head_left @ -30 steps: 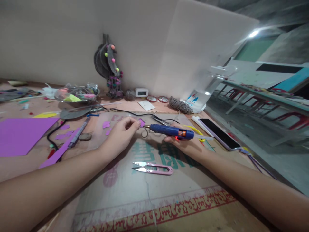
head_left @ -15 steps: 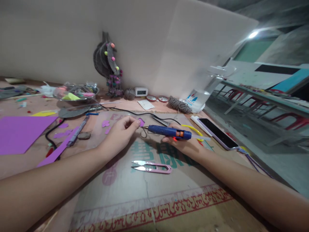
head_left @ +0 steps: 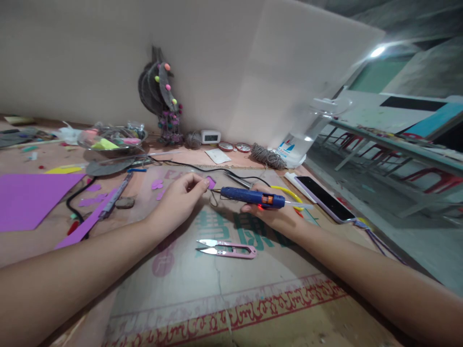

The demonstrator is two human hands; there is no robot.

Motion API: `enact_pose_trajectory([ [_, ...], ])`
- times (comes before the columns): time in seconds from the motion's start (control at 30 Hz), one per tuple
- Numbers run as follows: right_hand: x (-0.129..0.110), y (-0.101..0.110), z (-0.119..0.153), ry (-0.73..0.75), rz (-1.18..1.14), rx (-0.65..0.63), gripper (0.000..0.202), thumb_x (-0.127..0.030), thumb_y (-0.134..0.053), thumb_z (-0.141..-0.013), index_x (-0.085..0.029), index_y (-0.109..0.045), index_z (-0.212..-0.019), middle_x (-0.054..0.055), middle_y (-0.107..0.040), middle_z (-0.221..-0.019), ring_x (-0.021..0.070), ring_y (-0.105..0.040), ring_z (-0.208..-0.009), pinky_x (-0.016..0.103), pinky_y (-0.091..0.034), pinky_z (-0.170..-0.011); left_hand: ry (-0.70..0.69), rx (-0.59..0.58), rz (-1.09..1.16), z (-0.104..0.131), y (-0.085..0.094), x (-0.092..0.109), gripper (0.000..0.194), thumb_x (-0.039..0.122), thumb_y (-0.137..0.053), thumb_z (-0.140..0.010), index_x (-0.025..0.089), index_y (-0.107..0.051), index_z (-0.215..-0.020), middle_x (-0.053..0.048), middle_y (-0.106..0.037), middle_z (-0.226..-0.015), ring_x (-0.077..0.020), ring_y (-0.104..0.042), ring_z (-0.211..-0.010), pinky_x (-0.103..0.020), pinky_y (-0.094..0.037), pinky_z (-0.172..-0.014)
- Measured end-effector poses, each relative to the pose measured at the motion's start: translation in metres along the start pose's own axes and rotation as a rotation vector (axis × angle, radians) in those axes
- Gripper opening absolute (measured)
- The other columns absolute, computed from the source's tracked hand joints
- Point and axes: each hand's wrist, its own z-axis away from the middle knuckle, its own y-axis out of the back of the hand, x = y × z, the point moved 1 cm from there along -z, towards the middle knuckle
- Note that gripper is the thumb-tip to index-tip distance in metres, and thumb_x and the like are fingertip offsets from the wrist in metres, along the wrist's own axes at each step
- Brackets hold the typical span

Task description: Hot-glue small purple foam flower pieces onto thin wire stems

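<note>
Between the thumb and fingers of my left hand [head_left: 186, 196] is a small purple piece [head_left: 211, 182]. My right hand [head_left: 269, 212] is wrapped round a blue glue gun [head_left: 249, 196], which has a red light lit underneath and a clear stick out of its back end. The gun's metal tip is at the purple piece, close to my left fingertips; whether they touch is too small to tell. A thin dark loop [head_left: 214, 200] hangs just below the tip. Pink-handled thread snips [head_left: 231, 249] lie on the board below both hands.
Purple sheet [head_left: 36, 200], strips and cut pieces lie left, near a pen [head_left: 115, 196] and a stone [head_left: 125, 203]. A bowl [head_left: 112, 150] of scraps, a small clock [head_left: 211, 137] and yarn [head_left: 267, 156] stand behind. A phone [head_left: 325, 198] lies right; a black cord crosses behind my hands.
The whole view has shifted very slightly. Both hands keep nearly the same pose, with the gun tip still at the purple piece.
</note>
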Motion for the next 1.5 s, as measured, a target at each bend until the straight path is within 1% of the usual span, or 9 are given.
enact_pose_trajectory([
  [0.33, -0.0023, 0.0006, -0.0001, -0.04, 0.074, 0.036, 0.029, -0.044, -0.067, -0.069, -0.02, -0.05, -0.065, -0.004, -0.05, -0.057, 0.0115, -0.044, -0.052, 0.024, -0.033, -0.048, -0.006, 0.003, 0.005, 0.0004, -0.0004, 0.0008, 0.021, 0.036, -0.054, -0.083, 0.018, -0.056, -0.073, 0.002, -0.052, -0.065, -0.0115, -0.044, -0.058, -0.024, -0.032, -0.054],
  [0.63, -0.0024, 0.0, 0.0004, -0.036, 0.046, 0.046, 0.03, -0.043, -0.068, -0.068, -0.02, -0.049, -0.065, -0.004, -0.048, -0.056, 0.0111, -0.043, -0.052, 0.024, -0.032, -0.047, 0.007, -0.004, 0.005, 0.0007, -0.0006, 0.0016, 0.02, 0.035, -0.054, -0.084, 0.018, -0.056, -0.073, 0.002, -0.052, -0.065, -0.0114, -0.044, -0.058, -0.024, -0.031, -0.054],
  [0.87, -0.0063, 0.0012, 0.001, -0.043, 0.052, 0.041, 0.026, -0.037, -0.068, -0.07, -0.02, -0.049, -0.065, -0.003, -0.049, -0.056, 0.0115, -0.042, -0.052, 0.024, -0.033, -0.048, -0.015, 0.021, 0.02, 0.0002, -0.001, 0.0033, 0.02, 0.034, -0.056, -0.082, 0.019, -0.057, -0.069, 0.003, -0.054, -0.063, -0.012, -0.047, -0.059, -0.025, -0.034, -0.056],
  [1.17, -0.004, 0.0008, 0.0008, -0.077, 0.035, 0.007, 0.027, -0.042, -0.066, -0.071, -0.019, -0.05, -0.068, -0.003, -0.051, -0.06, 0.0123, -0.045, -0.056, 0.024, -0.034, -0.051, 0.004, 0.019, 0.007, 0.0021, -0.0006, 0.0052, 0.02, 0.033, -0.055, -0.083, 0.018, -0.056, -0.069, 0.003, -0.052, -0.063, -0.0118, -0.047, -0.059, -0.024, -0.033, -0.056],
  [1.23, -0.0033, 0.0006, 0.0005, -0.074, 0.029, 0.005, 0.029, -0.043, -0.066, -0.071, -0.019, -0.05, -0.068, -0.003, -0.05, -0.061, 0.0126, -0.046, -0.057, 0.025, -0.034, -0.052, 0.008, 0.017, 0.003, 0.0022, -0.0004, 0.0057, 0.02, 0.034, -0.055, -0.083, 0.018, -0.056, -0.07, 0.003, -0.052, -0.063, -0.012, -0.046, -0.059, -0.024, -0.033, -0.056],
  [1.4, -0.0016, 0.0003, -0.0006, -0.036, 0.032, 0.02, 0.026, -0.038, -0.066, -0.073, -0.019, -0.048, -0.066, -0.003, -0.049, -0.061, 0.0125, -0.045, -0.057, 0.025, -0.034, -0.052, 0.003, 0.023, 0.016, 0.0012, -0.0007, 0.0053, 0.02, 0.034, -0.056, -0.082, 0.018, -0.056, -0.07, 0.002, -0.054, -0.065, -0.0128, -0.048, -0.061, -0.024, -0.035, -0.057],
  [1.5, -0.0021, 0.0005, -0.0012, -0.033, 0.03, 0.031, 0.028, -0.038, -0.068, -0.071, -0.02, -0.047, -0.065, -0.003, -0.047, -0.06, 0.0124, -0.044, -0.056, 0.025, -0.033, -0.051, -0.001, 0.028, 0.029, 0.0008, -0.0008, 0.0049, 0.02, 0.035, -0.057, -0.082, 0.018, -0.057, -0.07, 0.001, -0.055, -0.066, -0.0136, -0.049, -0.062, -0.024, -0.036, -0.056],
])
